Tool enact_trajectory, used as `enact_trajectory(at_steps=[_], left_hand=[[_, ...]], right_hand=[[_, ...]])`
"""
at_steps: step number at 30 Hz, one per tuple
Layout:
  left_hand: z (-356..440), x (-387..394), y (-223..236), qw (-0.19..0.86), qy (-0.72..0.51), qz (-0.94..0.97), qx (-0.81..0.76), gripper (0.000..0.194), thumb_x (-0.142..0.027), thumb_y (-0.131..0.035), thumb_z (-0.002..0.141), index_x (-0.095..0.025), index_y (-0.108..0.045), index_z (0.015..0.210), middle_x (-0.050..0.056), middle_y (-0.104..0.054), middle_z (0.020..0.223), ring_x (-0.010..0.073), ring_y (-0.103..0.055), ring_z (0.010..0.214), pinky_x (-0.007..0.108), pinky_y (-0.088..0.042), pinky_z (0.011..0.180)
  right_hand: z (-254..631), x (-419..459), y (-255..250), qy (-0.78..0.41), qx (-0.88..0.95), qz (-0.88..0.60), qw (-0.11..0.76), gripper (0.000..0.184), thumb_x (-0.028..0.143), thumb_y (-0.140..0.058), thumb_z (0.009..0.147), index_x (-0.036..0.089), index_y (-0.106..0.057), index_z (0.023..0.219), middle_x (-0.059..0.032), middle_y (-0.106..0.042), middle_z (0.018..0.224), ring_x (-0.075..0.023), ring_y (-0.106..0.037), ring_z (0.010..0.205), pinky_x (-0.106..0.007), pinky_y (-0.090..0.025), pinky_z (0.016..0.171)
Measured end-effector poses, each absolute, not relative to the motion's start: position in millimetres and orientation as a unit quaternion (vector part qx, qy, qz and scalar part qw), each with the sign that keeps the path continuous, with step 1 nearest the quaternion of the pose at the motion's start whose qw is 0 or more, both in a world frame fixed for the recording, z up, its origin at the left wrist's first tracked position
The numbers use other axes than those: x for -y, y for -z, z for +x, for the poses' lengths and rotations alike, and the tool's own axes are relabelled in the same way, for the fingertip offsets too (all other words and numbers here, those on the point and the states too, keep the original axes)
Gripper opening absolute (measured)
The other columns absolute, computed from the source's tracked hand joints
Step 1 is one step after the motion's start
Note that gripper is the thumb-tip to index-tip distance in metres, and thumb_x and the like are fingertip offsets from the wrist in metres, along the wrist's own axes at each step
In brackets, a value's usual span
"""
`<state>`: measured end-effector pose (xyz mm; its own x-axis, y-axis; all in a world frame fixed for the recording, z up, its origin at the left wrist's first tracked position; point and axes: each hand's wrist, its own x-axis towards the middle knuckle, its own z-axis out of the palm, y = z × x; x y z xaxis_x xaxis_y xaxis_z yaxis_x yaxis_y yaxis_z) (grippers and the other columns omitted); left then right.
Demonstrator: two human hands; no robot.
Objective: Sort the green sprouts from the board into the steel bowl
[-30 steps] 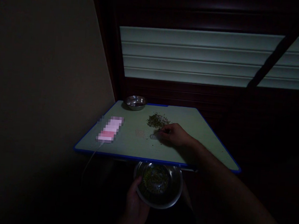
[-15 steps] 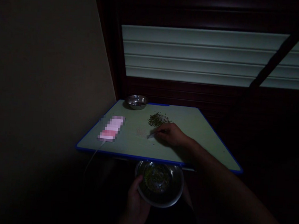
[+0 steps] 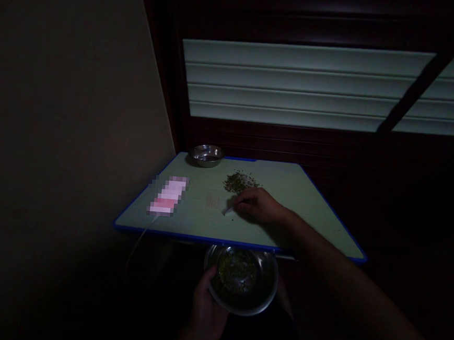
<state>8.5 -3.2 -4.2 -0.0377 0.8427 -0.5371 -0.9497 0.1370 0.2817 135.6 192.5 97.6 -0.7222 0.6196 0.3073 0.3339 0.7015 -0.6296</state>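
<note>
My left hand (image 3: 209,305) grips the near left rim of a metal bowl (image 3: 249,309), which sits just below the table's front edge. Small green bits, perhaps beans, cover part of the bowl's bottom. Over the pale table (image 3: 289,180), my right hand (image 3: 259,204) pinches a small pale, flat piece (image 3: 228,210) whose tip is at the tabletop; its kind is too dim to make out. Beyond the right hand lies a loose pile of small green beans or seeds (image 3: 238,182). A patch of paler grains (image 3: 212,201) is left of the pinched piece.
A second metal bowl (image 3: 206,157) stands at the table's far left corner. A phone with a blurred screen (image 3: 169,196) lies at the left, its white cable (image 3: 137,244) hanging over the front edge. A wall (image 3: 79,101) rises on the left, and a panelled door (image 3: 289,83) stands behind.
My right hand has shifted slightly left, and the pale piece has turned from flat to more edge-on. Dark specks near its tip are fewer. The left hand and its bowl stay put.
</note>
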Motion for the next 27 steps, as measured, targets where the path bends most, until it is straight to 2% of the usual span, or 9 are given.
enact_trajectory(at_steps=[6,14,21,27], left_hand=[[9,3,7,0.683,-0.664,-0.071,-0.296,0.023,-0.024,-0.056,0.083,-0.021,-0.076,0.095,0.006,-0.078,0.090,0.0242,-0.070,0.093,0.042,-0.045,0.097],[8,4,5,0.681,-0.659,-0.070,-0.312,0.024,-0.026,-0.055,0.084,-0.021,-0.076,0.094,0.007,-0.078,0.093,0.0240,-0.070,0.091,0.042,-0.047,0.096],[6,4,7,0.685,-0.658,-0.072,-0.305,0.024,-0.026,-0.056,0.083,-0.023,-0.076,0.097,0.007,-0.078,0.096,0.0243,-0.070,0.093,0.043,-0.045,0.097],[7,3,5,0.674,-0.663,-0.085,-0.314,0.023,-0.024,-0.056,0.083,-0.024,-0.076,0.095,0.005,-0.078,0.096,0.0224,-0.070,0.092,0.039,-0.047,0.094]], right_hand=[[145,-196,-96,-0.320,0.873,-0.265,0.254,0.016,0.021,-0.061,0.079,0.014,-0.073,0.087,-0.0065,-0.070,0.081,-0.0149,-0.060,0.073,-0.028,-0.046,0.070],[136,-193,-96,-0.300,0.888,-0.235,0.258,0.016,0.019,-0.060,0.079,0.017,-0.074,0.088,-0.0054,-0.070,0.084,-0.0147,-0.060,0.078,-0.028,-0.045,0.075],[139,-193,-98,-0.322,0.879,-0.247,0.250,0.016,0.019,-0.059,0.080,0.015,-0.073,0.087,-0.0053,-0.070,0.082,-0.0141,-0.059,0.074,-0.028,-0.045,0.072],[129,-191,-97,-0.295,0.885,-0.247,0.264,0.017,0.019,-0.060,0.080,0.016,-0.074,0.089,-0.0058,-0.071,0.085,-0.0147,-0.061,0.078,-0.027,-0.045,0.074]])
